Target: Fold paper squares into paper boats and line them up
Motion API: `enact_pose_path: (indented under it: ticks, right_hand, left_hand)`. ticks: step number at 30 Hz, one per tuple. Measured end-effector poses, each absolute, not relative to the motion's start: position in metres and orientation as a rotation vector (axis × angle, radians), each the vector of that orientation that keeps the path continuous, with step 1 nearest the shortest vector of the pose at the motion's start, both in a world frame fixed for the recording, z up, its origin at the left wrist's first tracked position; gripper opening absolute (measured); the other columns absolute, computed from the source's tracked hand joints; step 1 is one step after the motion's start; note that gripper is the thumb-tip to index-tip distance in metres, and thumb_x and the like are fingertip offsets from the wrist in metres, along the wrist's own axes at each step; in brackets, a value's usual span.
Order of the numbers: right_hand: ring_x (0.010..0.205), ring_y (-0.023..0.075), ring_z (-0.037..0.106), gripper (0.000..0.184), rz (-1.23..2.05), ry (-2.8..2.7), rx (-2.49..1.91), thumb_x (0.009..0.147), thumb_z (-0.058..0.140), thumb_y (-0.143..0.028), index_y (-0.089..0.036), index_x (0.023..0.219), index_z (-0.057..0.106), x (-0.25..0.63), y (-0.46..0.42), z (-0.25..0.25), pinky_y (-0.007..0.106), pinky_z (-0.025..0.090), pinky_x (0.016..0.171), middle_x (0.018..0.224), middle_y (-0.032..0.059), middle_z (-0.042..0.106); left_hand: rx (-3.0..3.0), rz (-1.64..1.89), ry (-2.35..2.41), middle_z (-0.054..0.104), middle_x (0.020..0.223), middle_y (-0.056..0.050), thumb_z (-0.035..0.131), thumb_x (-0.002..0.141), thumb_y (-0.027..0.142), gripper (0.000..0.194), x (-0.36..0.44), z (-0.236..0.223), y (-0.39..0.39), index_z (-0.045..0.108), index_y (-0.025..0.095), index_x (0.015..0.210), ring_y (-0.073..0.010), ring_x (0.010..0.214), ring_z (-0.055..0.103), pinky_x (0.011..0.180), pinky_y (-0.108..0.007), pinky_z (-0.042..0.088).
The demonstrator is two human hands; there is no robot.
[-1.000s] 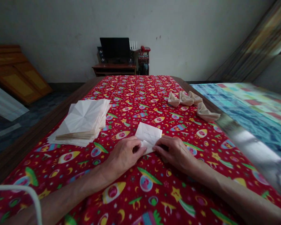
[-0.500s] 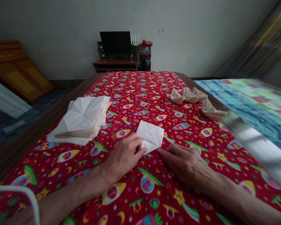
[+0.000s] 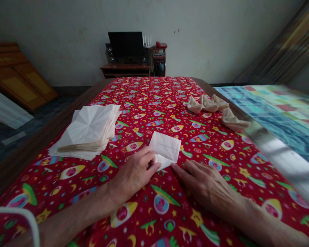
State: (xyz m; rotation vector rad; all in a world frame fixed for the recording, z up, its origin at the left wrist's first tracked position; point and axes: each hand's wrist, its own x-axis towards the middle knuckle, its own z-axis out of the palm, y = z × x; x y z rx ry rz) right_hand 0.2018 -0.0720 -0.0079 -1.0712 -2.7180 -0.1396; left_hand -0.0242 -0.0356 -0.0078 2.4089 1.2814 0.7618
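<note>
A small folded sheet of paper (image 3: 165,145), white with crease lines, lies flat on the red patterned tablecloth (image 3: 159,219). My left hand (image 3: 137,171) grips its lower left edge, thumb on the near side and fingers curled over it. At the paper's near right corner, the outstretched index fingertip of my right hand (image 3: 201,180) touches the edge; its other fingers are loosely bent and the thumb is hidden. To the left sits a stack of creased white paper sheets (image 3: 89,125). Several folded paper boat-like shapes stand far right, among them a nearer one (image 3: 234,120).
The long table has a dark wooden edge (image 3: 77,103). Beyond it, a monitor (image 3: 125,47) with speakers stands on a small desk (image 3: 126,70), a red telephone (image 3: 161,46) beside it. A white curved tube (image 3: 28,214) crosses the lower left. A checkered bed cover (image 3: 273,106) is at right.
My right index finger has shifted slightly left onto the paper's near corner. The paper's near flap looks a little more raised. My left hand keeps its hold; the view has tilted slightly.
</note>
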Motion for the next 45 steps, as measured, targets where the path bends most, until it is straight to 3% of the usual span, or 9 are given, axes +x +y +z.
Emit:
enact_pose_path:
  ticks: [17, 20, 22, 24, 27, 30, 35, 42, 45]
  right_hand:
    - [0.061, 0.0118, 0.047, 0.029, -0.032, -2.667, -1.116, 0.090, 0.043, -0.014, -0.015, 0.116, 0.055, 0.201, -0.069, -0.010, 0.026, 0.028, 0.050, 0.078, 0.0028, 0.056]
    - [0.061, 0.0115, 0.046, 0.030, -0.018, -2.676, -1.136, 0.089, 0.044, -0.013, -0.017, 0.116, 0.055, 0.201, -0.069, -0.009, 0.026, 0.026, 0.050, 0.079, 0.0026, 0.056]
    - [0.061, 0.0114, 0.045, 0.029, -0.008, -2.685, -1.158, 0.088, 0.046, -0.013, -0.018, 0.115, 0.056, 0.200, -0.069, -0.008, 0.026, 0.025, 0.050, 0.079, 0.0023, 0.056]
    - [0.060, 0.0112, 0.044, 0.028, 0.000, -2.690, -1.179, 0.087, 0.048, -0.013, -0.018, 0.113, 0.057, 0.200, -0.069, -0.006, 0.026, 0.023, 0.049, 0.079, 0.0019, 0.055]
    - [0.059, 0.0111, 0.043, 0.027, 0.012, -2.687, -1.187, 0.086, 0.048, -0.011, -0.019, 0.111, 0.058, 0.200, -0.069, -0.006, 0.026, 0.023, 0.049, 0.078, 0.0015, 0.054]
    - [0.060, 0.0112, 0.043, 0.026, 0.014, -2.677, -1.174, 0.087, 0.047, -0.012, -0.018, 0.111, 0.057, 0.200, -0.069, -0.008, 0.026, 0.025, 0.051, 0.078, 0.0016, 0.054]
    - [0.060, 0.0113, 0.043, 0.028, 0.006, -2.669, -1.166, 0.088, 0.045, -0.011, -0.018, 0.112, 0.056, 0.200, -0.069, -0.011, 0.026, 0.026, 0.051, 0.078, 0.0013, 0.053]
    - [0.062, 0.0125, 0.045, 0.024, 0.007, -2.682, -1.209, 0.089, 0.047, -0.013, -0.017, 0.110, 0.057, 0.200, -0.069, -0.010, 0.027, 0.025, 0.052, 0.079, 0.0018, 0.053]
    - [0.063, 0.0132, 0.046, 0.026, 0.002, -2.675, -1.205, 0.089, 0.045, -0.014, -0.018, 0.113, 0.056, 0.200, -0.069, -0.010, 0.027, 0.025, 0.052, 0.079, 0.0019, 0.053]
  left_hand:
    - [2.502, 0.713, 1.293, 0.050, 0.073, 0.002, 0.057, 0.085, 0.018, 0.024, -0.026, -0.010, -0.035, 0.045, 0.018, 0.064, -0.0100, 0.063, 0.049, 0.056, -0.023, 0.039]
    - [2.545, 0.688, 1.412, 0.055, 0.089, -0.002, 0.062, 0.082, 0.021, 0.011, -0.027, -0.009, -0.036, 0.053, 0.018, 0.086, -0.0143, 0.074, 0.056, 0.061, -0.025, 0.046]
    - [2.612, 0.761, 1.428, 0.054, 0.110, -0.007, 0.067, 0.078, 0.020, 0.039, -0.027, -0.007, -0.037, 0.049, 0.016, 0.112, -0.0198, 0.094, 0.057, 0.075, -0.030, 0.050]
    - [2.740, 0.796, 1.329, 0.050, 0.126, -0.010, 0.065, 0.080, 0.017, 0.050, -0.027, -0.006, -0.037, 0.044, 0.018, 0.126, -0.0230, 0.111, 0.051, 0.090, -0.036, 0.047]
    - [2.940, 0.678, 1.060, 0.056, 0.126, -0.003, 0.052, 0.090, 0.015, 0.032, -0.027, -0.006, -0.038, 0.054, 0.024, 0.120, -0.0213, 0.118, 0.049, 0.098, -0.040, 0.043]
    - [2.985, 0.598, 0.864, 0.061, 0.123, -0.004, 0.042, 0.093, 0.012, 0.032, -0.028, -0.009, -0.040, 0.055, 0.019, 0.122, -0.0166, 0.120, 0.050, 0.103, -0.037, 0.041]
    - [2.955, 0.431, 0.864, 0.051, 0.137, -0.007, 0.037, 0.087, 0.006, 0.047, -0.029, -0.006, -0.049, 0.046, 0.014, 0.133, -0.0177, 0.130, 0.042, 0.111, -0.040, 0.033]
    - [2.921, 0.306, 0.978, 0.038, 0.146, -0.006, 0.040, 0.094, 0.029, 0.046, -0.031, 0.002, -0.061, 0.039, 0.017, 0.138, -0.0216, 0.136, 0.033, 0.113, -0.043, 0.026]
    - [2.948, 0.304, 0.970, 0.039, 0.146, -0.006, 0.039, 0.096, 0.032, 0.043, -0.037, 0.000, -0.061, 0.042, 0.018, 0.136, -0.0208, 0.136, 0.034, 0.113, -0.043, 0.024]
